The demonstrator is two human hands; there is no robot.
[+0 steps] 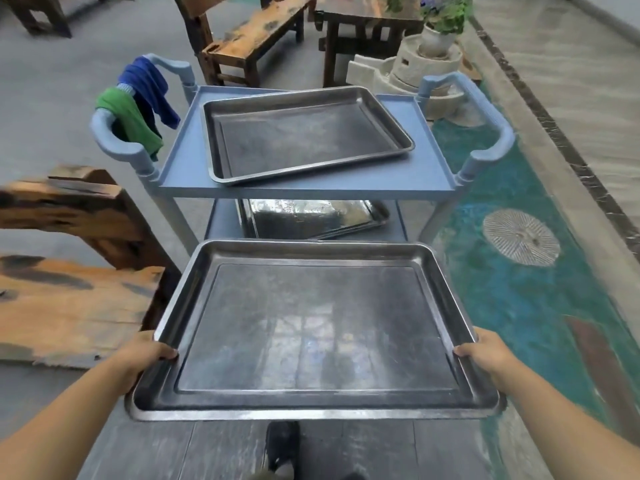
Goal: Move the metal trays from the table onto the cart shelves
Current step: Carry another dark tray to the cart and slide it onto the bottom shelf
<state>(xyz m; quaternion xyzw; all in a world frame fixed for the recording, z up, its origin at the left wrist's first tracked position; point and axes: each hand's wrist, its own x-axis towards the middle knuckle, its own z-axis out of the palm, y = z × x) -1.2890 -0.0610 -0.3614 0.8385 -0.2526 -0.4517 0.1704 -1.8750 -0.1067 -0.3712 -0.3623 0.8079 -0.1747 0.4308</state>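
Blue plastic is making up the service cart (187,178), which is standing straight ahead with a raised handle at each side. Its top shelf (429,161) is carrying one metal tray (304,133), lying flat and turned slightly askew to the shelf edges. A second tray (311,220) is lying on the lower shelf (221,223), partly hidden under the top one.

Nearest the camera, a third steel tray (311,327) is being held level in the air, in front of the cart and clear of it, its far rim sitting near the lower shelf's front edge in the view. It is empty and is reflecting a window.

A rough wooden bench (69,306) is sitting to the left, and a green cloth (131,119) and a blue cloth (149,84) are hanging over the cart's left handle (107,133).

The left hand (145,355) is clasping the tray's left rim, thumb hooked over the lip and fingers curled out of sight beneath. The right hand (485,351) is gripping the right rim the same way, thumb on top, fingers hidden underneath.
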